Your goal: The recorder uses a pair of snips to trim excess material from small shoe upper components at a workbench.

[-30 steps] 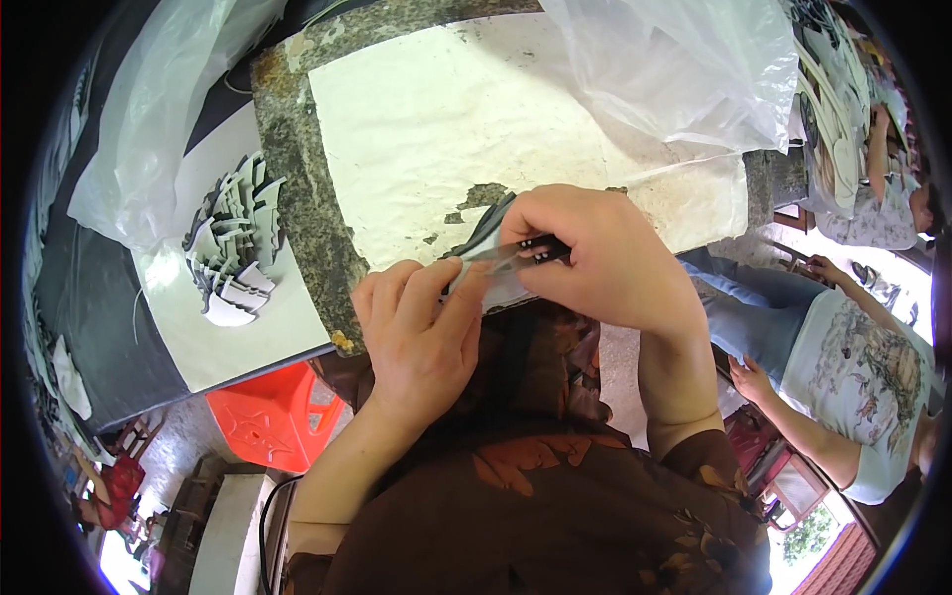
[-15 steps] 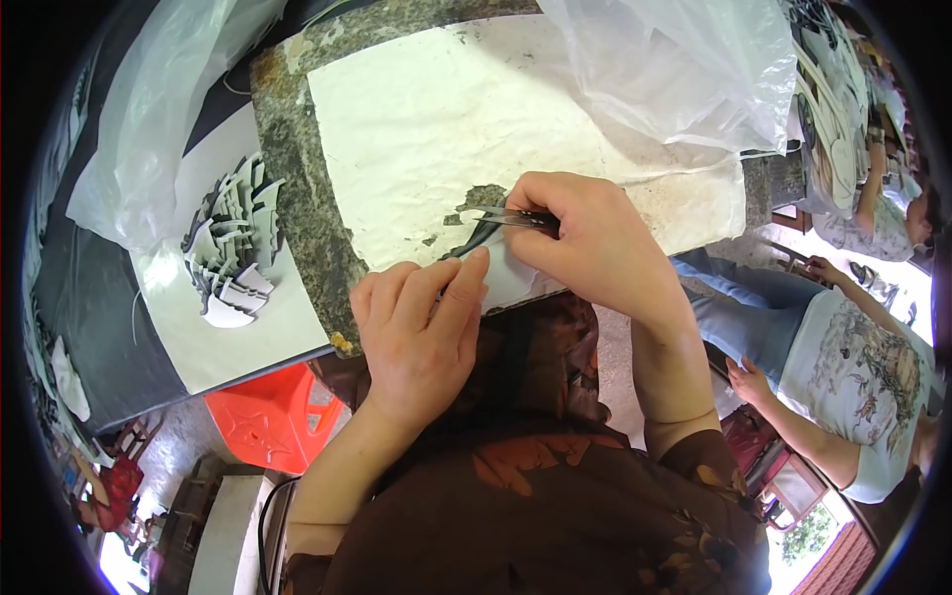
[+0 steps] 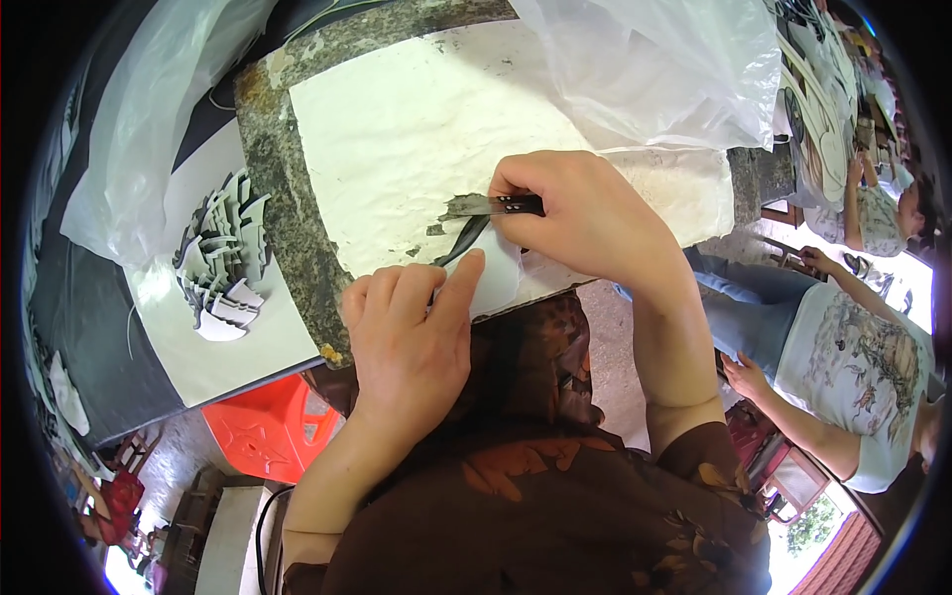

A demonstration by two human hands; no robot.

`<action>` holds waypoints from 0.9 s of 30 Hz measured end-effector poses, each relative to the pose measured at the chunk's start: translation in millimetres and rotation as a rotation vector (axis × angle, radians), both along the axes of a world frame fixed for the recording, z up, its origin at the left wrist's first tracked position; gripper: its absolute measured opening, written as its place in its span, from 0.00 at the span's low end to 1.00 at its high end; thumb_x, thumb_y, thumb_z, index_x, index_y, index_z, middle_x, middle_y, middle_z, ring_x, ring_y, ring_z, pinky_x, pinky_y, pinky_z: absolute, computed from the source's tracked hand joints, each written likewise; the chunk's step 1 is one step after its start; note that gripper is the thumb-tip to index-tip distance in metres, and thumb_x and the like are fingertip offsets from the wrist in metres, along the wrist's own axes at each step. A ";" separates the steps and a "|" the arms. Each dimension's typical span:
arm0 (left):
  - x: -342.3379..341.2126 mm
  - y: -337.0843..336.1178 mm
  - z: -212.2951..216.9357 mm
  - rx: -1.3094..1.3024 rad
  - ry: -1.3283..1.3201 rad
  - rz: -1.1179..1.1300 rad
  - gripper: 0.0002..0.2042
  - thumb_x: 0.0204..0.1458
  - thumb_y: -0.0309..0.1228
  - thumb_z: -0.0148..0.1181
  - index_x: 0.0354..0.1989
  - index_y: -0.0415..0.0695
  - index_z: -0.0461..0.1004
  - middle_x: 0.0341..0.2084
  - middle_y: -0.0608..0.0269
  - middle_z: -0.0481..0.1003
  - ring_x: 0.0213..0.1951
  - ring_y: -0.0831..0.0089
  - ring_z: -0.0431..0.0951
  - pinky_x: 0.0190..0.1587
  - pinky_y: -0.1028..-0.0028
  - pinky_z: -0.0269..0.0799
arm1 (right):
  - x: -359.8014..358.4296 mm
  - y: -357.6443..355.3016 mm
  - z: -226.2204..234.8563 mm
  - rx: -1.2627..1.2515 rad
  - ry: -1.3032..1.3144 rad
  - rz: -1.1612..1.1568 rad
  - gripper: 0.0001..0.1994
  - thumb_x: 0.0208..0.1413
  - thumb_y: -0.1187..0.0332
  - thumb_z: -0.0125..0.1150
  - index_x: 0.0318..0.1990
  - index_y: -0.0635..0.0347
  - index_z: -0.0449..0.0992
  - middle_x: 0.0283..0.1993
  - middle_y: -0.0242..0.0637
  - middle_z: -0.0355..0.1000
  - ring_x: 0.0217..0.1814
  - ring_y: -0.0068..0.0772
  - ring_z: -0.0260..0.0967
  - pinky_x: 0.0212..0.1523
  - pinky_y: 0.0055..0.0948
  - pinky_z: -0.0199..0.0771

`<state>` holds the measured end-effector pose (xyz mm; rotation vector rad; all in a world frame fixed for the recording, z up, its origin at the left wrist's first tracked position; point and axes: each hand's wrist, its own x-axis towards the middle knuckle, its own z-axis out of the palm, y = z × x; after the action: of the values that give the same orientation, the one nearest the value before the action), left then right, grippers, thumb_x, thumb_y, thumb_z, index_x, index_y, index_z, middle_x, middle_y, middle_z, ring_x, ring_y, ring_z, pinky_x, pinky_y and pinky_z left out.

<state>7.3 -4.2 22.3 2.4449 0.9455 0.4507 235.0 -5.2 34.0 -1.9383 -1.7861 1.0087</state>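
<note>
My right hand [image 3: 570, 208] grips a small knife [image 3: 518, 205] by its black riveted handle. Its flat metal blade points left, over a dark worn patch of the white sheet [image 3: 397, 129]. Under the blade, at the sheet's near edge, lies a thin white piece [image 3: 499, 270] with a black strip [image 3: 464, 241] along its margin. My left hand [image 3: 412, 332] holds this piece down, its fingers bent and pressed together at the strip's lower end. Its fingertips partly cover the piece, so its left end is hidden.
The sheet covers a speckled stone slab [image 3: 290, 198]. At left, a stack of black-edged white pieces [image 3: 223, 253] rests on pale board [image 3: 169, 342]. Clear plastic bags [image 3: 139, 149] lie around. A red stool [image 3: 263, 426] stands below, and another person [image 3: 833, 367] is at right.
My right hand has moved slightly up and left and turned the knife, so the blade's flat side shows. More of the white piece is visible. My left hand stays on it.
</note>
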 end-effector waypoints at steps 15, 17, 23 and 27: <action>1.6 2.1 0.7 -0.032 0.024 -0.018 0.23 0.48 0.24 0.66 0.56 0.49 0.79 0.33 0.68 0.69 0.39 0.67 0.72 0.47 0.62 0.62 | 1.5 2.7 1.3 -0.021 0.080 -0.074 0.10 0.51 0.65 0.62 0.33 0.65 0.76 0.27 0.45 0.74 0.28 0.46 0.71 0.33 0.38 0.71; 0.7 2.4 0.6 -0.030 0.029 -0.019 0.23 0.48 0.24 0.66 0.56 0.49 0.79 0.33 0.68 0.69 0.39 0.67 0.72 0.47 0.62 0.61 | -0.2 4.5 4.8 -0.085 0.093 -0.082 0.11 0.50 0.65 0.59 0.33 0.65 0.79 0.32 0.52 0.78 0.37 0.57 0.76 0.41 0.48 0.75; 0.5 2.9 3.1 -0.030 0.049 -0.027 0.23 0.49 0.24 0.66 0.56 0.50 0.80 0.32 0.69 0.69 0.39 0.68 0.72 0.48 0.62 0.61 | 2.1 -2.6 -4.4 0.004 0.079 -0.095 0.10 0.51 0.66 0.62 0.32 0.65 0.76 0.26 0.43 0.74 0.27 0.40 0.71 0.32 0.36 0.70; 2.8 2.0 2.2 -0.007 0.060 -0.033 0.24 0.49 0.25 0.66 0.57 0.50 0.80 0.32 0.69 0.68 0.39 0.68 0.72 0.48 0.63 0.61 | 4.2 -5.8 -2.3 -0.034 0.138 -0.185 0.10 0.52 0.66 0.62 0.33 0.65 0.77 0.25 0.41 0.74 0.26 0.33 0.70 0.31 0.34 0.70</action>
<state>10.2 -2.2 24.5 2.4760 0.9284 0.3632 239.2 -11.0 31.8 -1.9605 -1.4943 1.0858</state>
